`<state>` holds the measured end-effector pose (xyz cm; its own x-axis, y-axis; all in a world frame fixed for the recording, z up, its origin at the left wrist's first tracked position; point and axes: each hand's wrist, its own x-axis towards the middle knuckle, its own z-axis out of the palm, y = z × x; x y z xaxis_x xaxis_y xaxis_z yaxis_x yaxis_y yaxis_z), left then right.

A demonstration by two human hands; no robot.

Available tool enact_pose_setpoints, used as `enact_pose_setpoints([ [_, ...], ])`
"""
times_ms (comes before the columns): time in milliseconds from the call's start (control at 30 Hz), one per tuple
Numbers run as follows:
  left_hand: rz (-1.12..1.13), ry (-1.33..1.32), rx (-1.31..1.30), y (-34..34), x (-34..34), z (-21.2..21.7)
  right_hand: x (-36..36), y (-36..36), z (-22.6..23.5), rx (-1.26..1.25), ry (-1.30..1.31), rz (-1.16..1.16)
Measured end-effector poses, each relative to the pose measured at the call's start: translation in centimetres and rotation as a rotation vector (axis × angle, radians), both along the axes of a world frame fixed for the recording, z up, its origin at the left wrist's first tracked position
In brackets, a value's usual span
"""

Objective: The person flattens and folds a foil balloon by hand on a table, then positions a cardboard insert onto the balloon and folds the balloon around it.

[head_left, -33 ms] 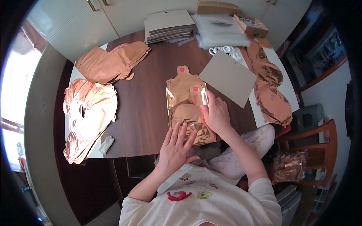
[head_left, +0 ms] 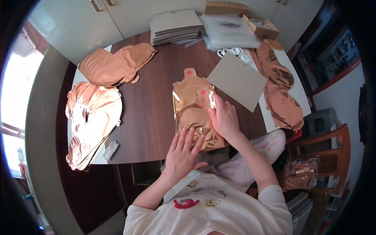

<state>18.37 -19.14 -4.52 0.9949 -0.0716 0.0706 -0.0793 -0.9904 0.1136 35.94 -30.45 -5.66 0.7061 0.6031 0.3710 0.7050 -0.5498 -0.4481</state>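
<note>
A rose-gold foil balloon (head_left: 192, 94), folded flat, lies at the near middle of the table. Its tabs at the top carry red marks. My left hand (head_left: 183, 148) rests palm down on the balloon's near end, fingers spread. At the balloon's right side, my right hand (head_left: 225, 117) is closed, thumb and fingers on a folded foil edge; the fingertips are partly hidden. Just beyond my right hand lies a grey cardboard sheet (head_left: 237, 81), turned at an angle.
Flat foil balloons lie in stacks at the far left (head_left: 117, 64), near left (head_left: 94, 121) and right (head_left: 280, 90). A cardboard stack (head_left: 176, 25), clear plastic bags (head_left: 229, 33), white ribbon (head_left: 235, 52) and a small box (head_left: 261, 27) stand at the back. A wooden chair (head_left: 344, 156) is on my right.
</note>
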Motion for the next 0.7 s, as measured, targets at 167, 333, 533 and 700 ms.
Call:
enact_pose_setpoints([
  [167, 0.008, -0.013, -0.007, -0.1, 0.0, 0.0, -0.1, -0.1, -0.5, -0.016, -0.107, 0.024],
  [333, -0.002, -0.026, -0.046, 0.2, -0.6, 0.2, -0.2, 0.1, -0.4, -0.069, -0.118, 0.021],
  [533, -0.019, 0.000, -0.013, 0.6, -1.9, 0.2, 0.0, 0.0, -0.8, -0.077, -0.118, 0.032],
  [700, 0.023, -0.008, 0.000, 0.2, -2.5, 0.1, 0.0, 0.0, -0.7, -0.078, -0.087, 0.045],
])
